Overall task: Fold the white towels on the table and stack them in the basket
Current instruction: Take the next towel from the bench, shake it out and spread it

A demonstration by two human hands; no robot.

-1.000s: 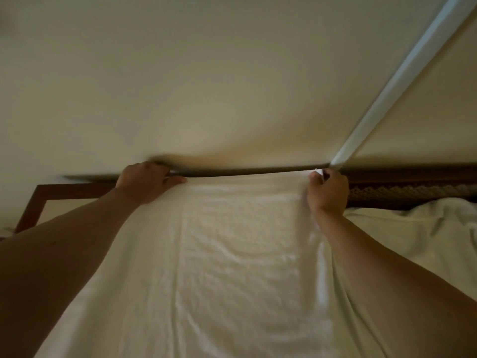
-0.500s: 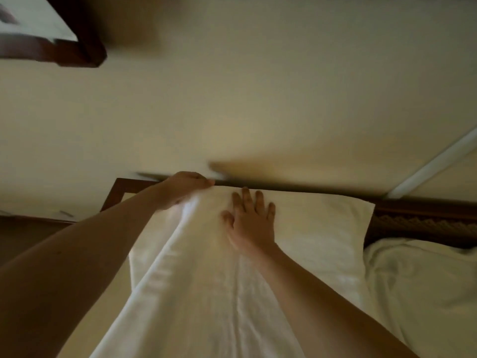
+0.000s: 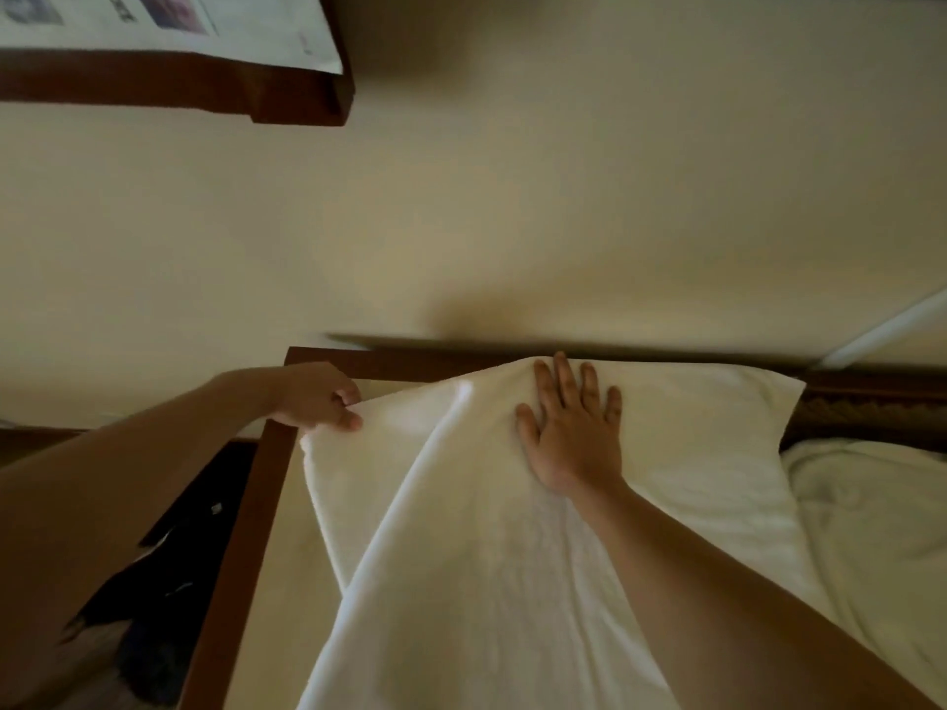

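A long white towel (image 3: 476, 571) lies spread on the table (image 3: 246, 515), running from the far edge toward me. My left hand (image 3: 320, 399) pinches the towel's far left corner, which is pulled out to the left over the table's wooden rim. My right hand (image 3: 574, 427) lies flat on the towel's middle near the far edge, fingers straight and spread. A raised fold runs diagonally down between the two hands. No basket is in view.
A second white towel (image 3: 871, 525) lies crumpled at the right. The table's dark wooden rim runs along the far side, close to a cream wall (image 3: 512, 222). A framed picture (image 3: 169, 48) hangs at upper left. Dark objects (image 3: 169, 571) sit below the table's left edge.
My right hand let go of the far right corner and came to lie flat on the towel's middle. My left hand drew its corner out to the left. The view tilted left.
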